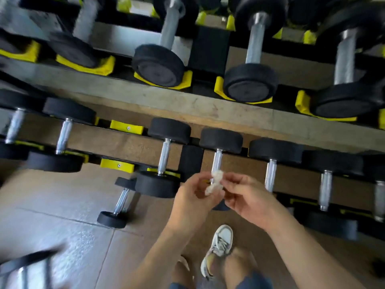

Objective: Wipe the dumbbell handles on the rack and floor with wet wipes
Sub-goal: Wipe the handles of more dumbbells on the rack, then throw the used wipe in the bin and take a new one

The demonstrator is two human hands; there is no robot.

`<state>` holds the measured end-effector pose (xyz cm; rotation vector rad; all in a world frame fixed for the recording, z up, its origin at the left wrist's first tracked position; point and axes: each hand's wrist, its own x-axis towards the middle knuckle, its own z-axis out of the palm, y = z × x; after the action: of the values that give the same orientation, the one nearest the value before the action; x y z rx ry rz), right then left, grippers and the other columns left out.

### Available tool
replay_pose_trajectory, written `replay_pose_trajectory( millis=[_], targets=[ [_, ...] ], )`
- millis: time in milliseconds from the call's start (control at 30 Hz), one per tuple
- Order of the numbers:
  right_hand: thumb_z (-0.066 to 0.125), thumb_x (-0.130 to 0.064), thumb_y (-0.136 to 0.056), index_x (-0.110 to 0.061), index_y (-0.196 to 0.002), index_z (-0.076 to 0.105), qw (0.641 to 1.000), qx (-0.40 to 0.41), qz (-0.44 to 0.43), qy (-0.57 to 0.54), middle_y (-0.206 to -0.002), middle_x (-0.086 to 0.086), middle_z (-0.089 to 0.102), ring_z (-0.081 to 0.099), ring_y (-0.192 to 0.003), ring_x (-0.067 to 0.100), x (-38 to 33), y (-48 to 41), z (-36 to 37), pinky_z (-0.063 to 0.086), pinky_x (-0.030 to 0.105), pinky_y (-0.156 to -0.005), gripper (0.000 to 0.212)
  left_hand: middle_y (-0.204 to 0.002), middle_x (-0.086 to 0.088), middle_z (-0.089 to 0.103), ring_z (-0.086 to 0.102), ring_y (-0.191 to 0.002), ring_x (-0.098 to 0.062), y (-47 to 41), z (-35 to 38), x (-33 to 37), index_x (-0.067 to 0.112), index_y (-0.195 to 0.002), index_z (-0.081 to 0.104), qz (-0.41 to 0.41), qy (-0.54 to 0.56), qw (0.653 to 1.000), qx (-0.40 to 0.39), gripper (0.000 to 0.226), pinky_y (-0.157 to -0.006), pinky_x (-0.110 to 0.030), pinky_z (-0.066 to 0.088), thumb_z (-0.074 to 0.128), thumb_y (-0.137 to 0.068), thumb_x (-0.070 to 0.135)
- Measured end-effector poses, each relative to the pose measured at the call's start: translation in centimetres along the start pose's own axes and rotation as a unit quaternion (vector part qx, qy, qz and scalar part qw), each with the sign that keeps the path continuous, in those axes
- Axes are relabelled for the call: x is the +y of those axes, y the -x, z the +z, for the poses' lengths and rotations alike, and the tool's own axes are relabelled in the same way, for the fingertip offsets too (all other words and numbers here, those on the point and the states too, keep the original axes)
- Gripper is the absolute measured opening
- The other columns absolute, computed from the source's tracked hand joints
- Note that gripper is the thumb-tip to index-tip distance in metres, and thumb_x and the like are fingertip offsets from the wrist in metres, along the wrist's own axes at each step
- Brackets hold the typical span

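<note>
A crumpled white wet wipe (214,182) is held between both hands, above the lower rack tier. My left hand (193,199) pinches its lower left side and my right hand (248,195) pinches its upper right side. Right behind the wipe stands a rack dumbbell with a chrome handle (217,161) and black heads. More black dumbbells with chrome handles fill the lower tier (164,157) and the upper tier (255,43). One small dumbbell (120,202) lies on the floor to the left of my hands.
The black rack has yellow cradles (126,127), some without dumbbells. The floor is brown tile (62,205). My white sneaker (220,247) and knees are below my hands. A dark blurred object (27,261) is at the bottom left.
</note>
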<state>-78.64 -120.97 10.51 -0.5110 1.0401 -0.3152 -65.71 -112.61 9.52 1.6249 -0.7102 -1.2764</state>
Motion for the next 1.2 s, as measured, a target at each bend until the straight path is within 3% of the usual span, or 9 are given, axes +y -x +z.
replay_pose_trajectory(
  millis=[100, 200, 333, 467, 633, 767, 967, 1100, 1200],
  targets=[
    [0.055, 0.001, -0.087, 0.004, -0.111, 0.063, 0.998, 0.002, -0.009, -0.056, -0.082, 0.013, 0.063, 0.054, -0.059, 0.014, -1.7, 7.0, 4.7, 0.042, 0.019, -0.049, 0.026, -0.078, 0.002, 0.074, 0.065, -0.067, -0.007, 5.5, -1.3, 6.1, 0.034, -0.086, 0.074, 0.004, 0.030, 0.999, 0.010, 0.028, -0.062, -0.022, 0.050, 0.074, -0.081, 0.007],
    [0.054, 0.001, -0.089, 0.001, -0.095, 0.073, 1.000, -0.010, -0.020, -0.020, -0.074, 0.011, 0.061, 0.049, -0.054, 0.011, -3.3, 12.8, 8.7, 0.039, 0.017, -0.045, 0.019, -0.069, 0.002, 0.070, 0.057, -0.061, -0.006, 10.7, -3.7, 11.1, 0.035, -0.079, 0.077, 0.018, 0.051, 0.999, 0.006, 0.033, -0.058, -0.020, 0.046, 0.069, -0.084, 0.003],
    [0.065, -0.016, -0.085, -0.001, -0.082, 0.072, 0.989, -0.021, -0.072, 0.129, -0.063, 0.005, 0.056, 0.047, -0.053, 0.010, -4.5, 18.7, 13.5, 0.037, 0.017, -0.047, 0.017, -0.060, 0.007, 0.062, 0.048, -0.056, -0.005, 16.0, -7.1, 14.6, 0.027, -0.074, 0.075, 0.055, 0.020, 0.997, 0.047, 0.010, -0.056, -0.023, 0.039, 0.075, -0.083, 0.027],
    [0.069, -0.036, -0.077, -0.012, -0.066, 0.068, 0.967, -0.039, -0.114, 0.224, -0.058, 0.001, 0.050, 0.043, -0.051, 0.010, -4.6, 22.3, 17.3, 0.034, 0.020, -0.047, 0.026, -0.060, 0.002, 0.057, 0.045, -0.054, -0.010, 20.9, -9.0, 17.1, 0.021, -0.073, 0.073, 0.070, 0.106, 0.989, 0.074, 0.019, -0.052, -0.022, 0.037, 0.070, -0.077, 0.039],
    [0.061, -0.045, -0.081, -0.010, -0.064, 0.050, 0.953, -0.117, -0.084, 0.266, -0.055, 0.001, 0.038, 0.030, -0.047, 0.009, -4.6, 24.3, 20.0, 0.022, 0.021, -0.045, 0.041, -0.066, -0.006, 0.062, 0.054, -0.057, -0.014, 26.0, -10.6, 17.6, 0.014, -0.075, 0.075, 0.083, 0.308, 0.929, 0.185, 0.011, -0.054, -0.022, 0.045, 0.077, -0.075, 0.025],
    [0.064, -0.037, -0.082, -0.004, -0.083, 0.057, 0.943, -0.203, -0.043, 0.258, -0.062, 0.005, 0.047, 0.042, -0.051, 0.009, -3.6, 24.6, 22.0, 0.034, 0.017, -0.044, 0.034, -0.064, -0.008, 0.064, 0.059, -0.050, -0.014, 30.0, -10.8, 17.1, 0.015, -0.077, 0.075, 0.082, 0.428, 0.856, 0.280, 0.014, -0.044, -0.017, 0.044, 0.064, -0.073, 0.007],
    [0.066, -0.004, -0.073, -0.001, -0.090, 0.069, 0.926, -0.303, 0.028, 0.225, -0.077, 0.012, 0.066, 0.059, -0.061, 0.014, 0.7, 25.5, 27.0, 0.052, 0.018, -0.053, 0.017, -0.078, -0.013, 0.070, 0.066, -0.064, -0.016, 35.1, -12.9, 14.6, 0.005, -0.089, 0.074, 0.080, 0.399, 0.826, 0.391, 0.020, -0.056, -0.018, 0.051, 0.064, -0.072, 0.010],
    [0.065, 0.002, -0.075, 0.010, -0.099, 0.064, 0.886, -0.351, 0.020, 0.303, -0.092, 0.021, 0.068, 0.067, -0.082, 0.025, 4.6, 26.1, 31.6, 0.058, 0.025, -0.071, 0.025, -0.095, -0.011, 0.075, 0.069, -0.087, -0.017, 38.9, -16.0, 13.6, 0.011, -0.101, 0.076, 0.094, 0.301, 0.868, 0.382, 0.027, -0.078, -0.026, 0.055, 0.074, -0.077, 0.023],
    [0.066, 0.001, -0.082, 0.006, -0.102, 0.065, 0.840, -0.370, -0.022, 0.396, -0.097, 0.020, 0.069, 0.069, -0.088, 0.026, 8.3, 26.5, 36.5, 0.057, 0.027, -0.073, 0.020, -0.089, -0.005, 0.076, 0.069, -0.081, -0.009, 41.5, -19.8, 12.9, 0.011, -0.099, 0.075, 0.119, 0.219, 0.865, 0.435, 0.022, -0.073, -0.019, 0.054, 0.073, -0.077, 0.008]
  ],
)
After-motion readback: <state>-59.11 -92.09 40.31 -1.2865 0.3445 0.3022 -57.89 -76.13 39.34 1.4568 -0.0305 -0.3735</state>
